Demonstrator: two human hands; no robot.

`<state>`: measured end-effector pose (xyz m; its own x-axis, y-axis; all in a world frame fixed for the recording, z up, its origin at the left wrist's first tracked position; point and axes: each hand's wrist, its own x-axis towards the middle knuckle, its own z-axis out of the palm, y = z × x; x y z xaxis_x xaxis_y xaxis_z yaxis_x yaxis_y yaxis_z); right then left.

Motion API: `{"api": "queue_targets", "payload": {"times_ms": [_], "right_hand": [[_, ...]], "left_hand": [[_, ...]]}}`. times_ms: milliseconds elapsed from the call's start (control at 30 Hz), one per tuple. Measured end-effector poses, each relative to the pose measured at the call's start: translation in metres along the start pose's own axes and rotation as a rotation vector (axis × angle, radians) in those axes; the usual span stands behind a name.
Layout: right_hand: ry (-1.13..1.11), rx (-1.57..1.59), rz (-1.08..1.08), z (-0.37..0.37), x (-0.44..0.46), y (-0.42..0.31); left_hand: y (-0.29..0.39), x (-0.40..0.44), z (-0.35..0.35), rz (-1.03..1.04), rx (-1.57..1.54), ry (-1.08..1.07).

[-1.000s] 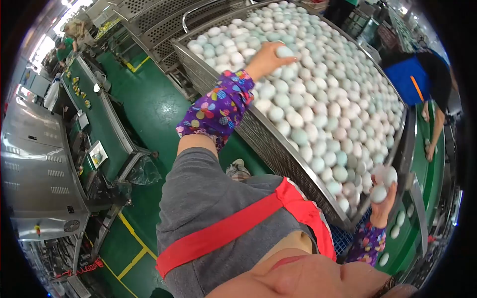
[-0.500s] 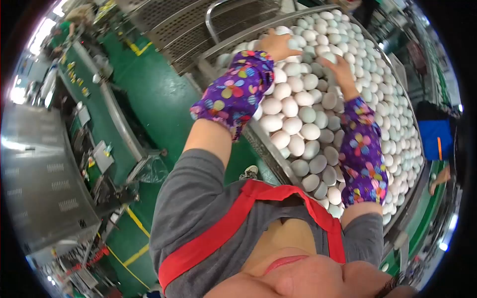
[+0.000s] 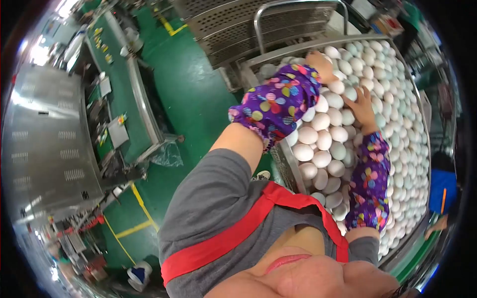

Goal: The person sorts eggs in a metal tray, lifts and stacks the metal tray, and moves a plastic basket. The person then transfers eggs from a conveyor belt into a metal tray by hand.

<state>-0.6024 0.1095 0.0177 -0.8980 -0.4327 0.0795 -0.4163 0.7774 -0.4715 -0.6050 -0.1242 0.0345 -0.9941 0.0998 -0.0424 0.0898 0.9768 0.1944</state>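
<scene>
White and pale greenish eggs (image 3: 322, 159) fill a large metal-rimmed bin in front of me. At the bin's far left side, my left hand (image 3: 322, 67) is down among the eggs with its fingers bent and close together; their tips are partly hidden. A pinkish-white egg (image 3: 336, 87) lies against its thumb side. Just to the right and nearer to me, my right hand (image 3: 364, 107) rests on the eggs with thumb and fingers spread. Between its thumb and fingers sits a greenish egg (image 3: 350, 93). Purple flowered sleeve covers (image 3: 283, 102) are on both forearms.
The bin's metal rim (image 3: 258, 57) runs along the left and far sides. Behind it stands a perforated metal rack (image 3: 223, 30) with a bent tube handle (image 3: 298, 4). A green conveyor (image 3: 121, 74) is at the left. Another person's hand (image 3: 437, 226) shows at the right edge.
My view has turned, so the bin and hands appear farther right and lower. My left hand's fingers have drawn closer together. My right hand has shifted nearer to me over the eggs.
</scene>
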Motion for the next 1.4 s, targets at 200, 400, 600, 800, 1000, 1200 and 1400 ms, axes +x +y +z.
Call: {"api": "queue_targets", "payload": {"times_ms": [200,400,600,800,1000,1200,1400], "right_hand": [[-0.137,0.056,-0.096,-0.007,-0.020,-0.005],[0.103,-0.181,-0.260,0.018,-0.046,-0.010],[-0.084,-0.208,-0.156,-0.011,-0.128,-0.036],[0.146,-0.035,-0.020,-0.061,-0.247,-0.034],[0.525,-0.078,0.300,-0.060,-0.396,0.030],[0.917,-0.192,0.902,-0.063,-0.623,0.038],[0.909,-0.525,1.554,-0.049,-0.866,0.061]], "left_hand": [[0.011,-0.024,-0.002,0.082,0.053,0.033],[0.040,-0.071,0.002,0.161,-0.067,0.097],[0.004,-0.091,0.024,0.461,-0.064,0.222],[-0.030,-0.070,0.057,0.779,0.439,0.375],[-0.098,-0.009,0.105,0.497,0.422,0.122],[0.091,-0.093,0.052,0.629,-0.054,0.303],[0.259,-0.182,0.043,0.888,-0.210,0.289]]}}
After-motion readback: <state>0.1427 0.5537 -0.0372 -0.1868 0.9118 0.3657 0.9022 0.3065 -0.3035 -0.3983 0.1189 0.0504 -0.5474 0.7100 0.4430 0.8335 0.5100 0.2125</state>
